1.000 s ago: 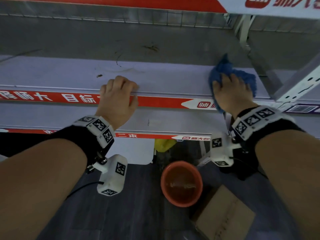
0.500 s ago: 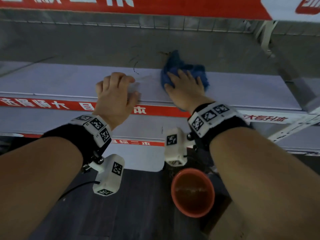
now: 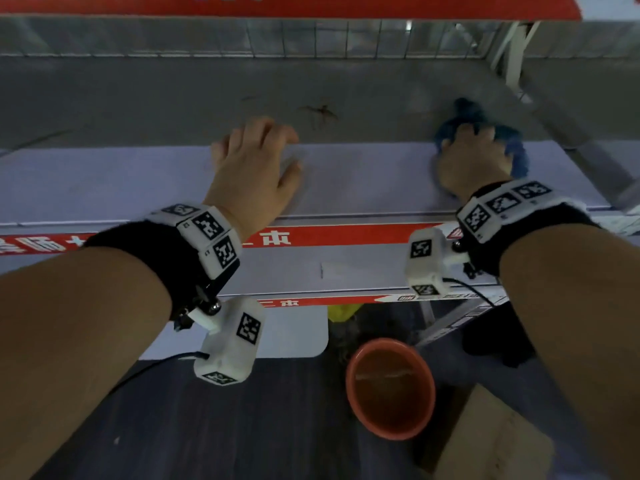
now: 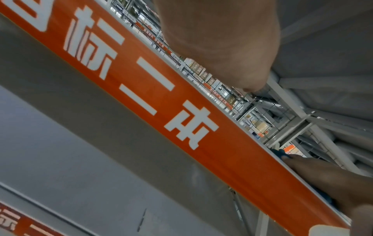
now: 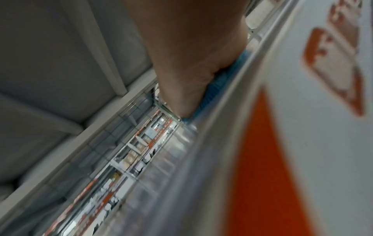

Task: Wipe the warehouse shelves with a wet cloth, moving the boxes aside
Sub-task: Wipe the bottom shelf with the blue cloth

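Note:
A blue cloth (image 3: 516, 152) lies bunched on the grey shelf (image 3: 363, 181), toward its right end. My right hand (image 3: 472, 154) lies on top of it and presses it down; the right wrist view shows the palm (image 5: 191, 47) on the blue cloth (image 5: 214, 89). My left hand (image 3: 256, 161) rests on the shelf at the middle, fingers loosely bent, holding nothing. No box stands on this stretch of shelf. A dark spidery mark (image 3: 318, 114) sits on the shelf beyond my left hand.
A red strip (image 3: 346, 233) with white characters runs along the shelf's front edge. Wire mesh (image 3: 311, 39) closes the back, and a white upright (image 3: 512, 53) stands at the right. On the floor below are an orange bucket (image 3: 391, 386) and a cardboard box (image 3: 491, 441).
My right hand has swept the cloth from beside my left hand out to the right end of the shelf. The left hand has stayed on the shelf.

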